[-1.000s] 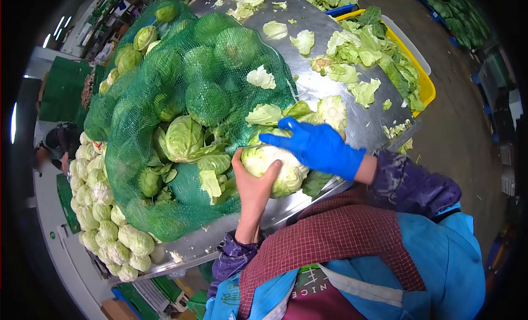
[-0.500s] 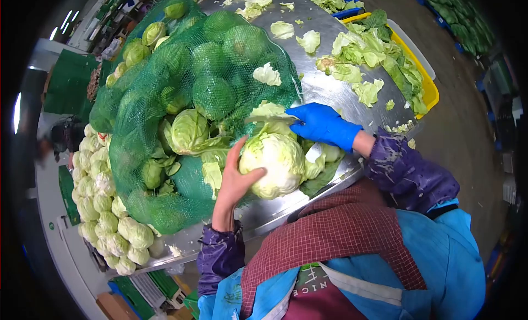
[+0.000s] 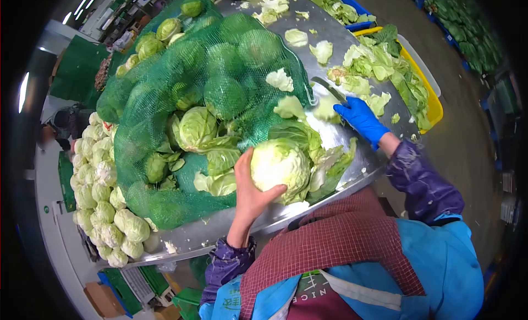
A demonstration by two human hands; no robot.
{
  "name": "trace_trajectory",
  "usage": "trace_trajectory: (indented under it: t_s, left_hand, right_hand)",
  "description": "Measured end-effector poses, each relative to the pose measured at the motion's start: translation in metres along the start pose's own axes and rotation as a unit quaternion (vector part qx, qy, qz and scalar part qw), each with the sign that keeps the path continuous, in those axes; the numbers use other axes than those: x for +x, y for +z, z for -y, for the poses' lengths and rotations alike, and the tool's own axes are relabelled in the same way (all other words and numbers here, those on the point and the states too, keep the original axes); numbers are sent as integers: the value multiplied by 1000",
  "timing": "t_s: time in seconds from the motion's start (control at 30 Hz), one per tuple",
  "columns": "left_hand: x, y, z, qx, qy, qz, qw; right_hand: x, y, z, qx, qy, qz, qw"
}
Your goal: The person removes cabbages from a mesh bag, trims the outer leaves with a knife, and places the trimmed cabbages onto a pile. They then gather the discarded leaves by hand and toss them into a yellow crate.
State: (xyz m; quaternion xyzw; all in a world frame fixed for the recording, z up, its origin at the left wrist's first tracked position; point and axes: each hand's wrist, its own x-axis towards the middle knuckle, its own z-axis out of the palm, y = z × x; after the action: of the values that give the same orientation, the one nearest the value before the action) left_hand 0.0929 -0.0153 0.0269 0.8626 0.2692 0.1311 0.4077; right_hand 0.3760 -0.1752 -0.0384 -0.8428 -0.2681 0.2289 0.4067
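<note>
A pale green cabbage (image 3: 281, 170) rests near the table's front edge. My left hand (image 3: 252, 185), bare, grips its left side with thumb and fingers spread round it. Loose outer leaves lie behind and to the right of the cabbage. My right hand (image 3: 364, 121), in a blue glove, is closed on a knife (image 3: 328, 89) over the metal table, whose blade points up and left, away from the cabbage. Just left of the cabbage, another cabbage (image 3: 197, 127) sits in the opening of a green net bag (image 3: 225, 97) full of cabbages.
A stack of trimmed cabbages (image 3: 104, 188) stands at the left end of the metal table (image 3: 322, 45). Leaf scraps (image 3: 297, 37) lie across the back. Beyond the right edge is a yellow crate (image 3: 434, 108) of leaves. A blue crate (image 3: 360, 25) stands behind it.
My right hand has moved right with the knife, away from the cabbage. Leaves now lie loose behind the cabbage. My left hand still holds the cabbage, and the view has shifted slightly.
</note>
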Motion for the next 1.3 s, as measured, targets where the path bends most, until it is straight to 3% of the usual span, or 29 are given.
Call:
trace_trajectory:
  t_s: [0.1,0.17,0.23,0.37,0.43,0.5,0.57,0.6,0.7,0.73,0.77,0.83,0.87,0.9,0.97,1.0,1.03,1.1,1.13,1.2,1.3]
  left_hand:
    - [2,6,-12,19,29,35,999]
    - [10,12,-15,-18,-13,8,1000]
    - [15,13,-20,3,-26,8,1000]
    - [18,15,-22,32,-24,10,999]
    - [20,17,-24,36,-7,17,999]
    - [20,15,-23,40,11,25,999]
    - [22,4,-15,-5,6,67,998]
    - [21,-1,-10,-23,24,97,995]
    - [4,-10,-2,97,102,34,989]
    - [-6,-9,8,29,-4,14,999]
    - [-12,-6,10,31,-10,17,999]
    - [-26,7,8,-195,-203,-66,957]
    - [-31,18,13,-62,-107,-51,991]
    - [-32,21,8,-63,-108,-54,991]
    - [-24,19,-8,75,-34,-54,995]
    - [-20,18,-14,83,-15,-49,995]
    - [-18,17,-20,82,-15,-49,995]
    - [-8,18,-28,96,-10,-24,995]
    - [-3,19,-30,118,-1,-22,993]
    - [8,23,-38,109,21,-29,993]
    - [21,33,-47,105,70,-55,990]
  right_hand:
    - [-49,-7,62,-30,-89,40,995]
    - [-67,9,74,-39,-236,94,966]
    - [-83,16,84,-143,-324,112,928]
    - [-65,23,87,-189,-329,66,923]
    - [-44,23,89,-255,-290,119,915]
    - [-32,27,86,-209,-273,140,928]
    - [-16,37,72,-76,-257,139,953]
    - [-10,44,65,-108,-195,132,966]
    - [-21,42,50,-26,-125,148,981]
    - [-30,39,50,1,-121,116,986]
    - [-38,37,51,5,-117,120,986]
    - [-55,35,52,94,-127,92,983]
    - [-61,36,54,91,-120,89,985]
    - [-63,33,54,89,-121,92,984]
    - [-65,25,46,36,-85,102,990]
    - [-60,26,30,-56,-44,49,996]
    - [-52,17,17,-94,-59,36,993]
    - [-51,5,15,-178,-37,78,980]
    - [-54,5,17,-178,-35,77,980]
    - [-72,4,49,-161,-164,-71,971]
    - [-88,10,70,-53,-269,18,961]
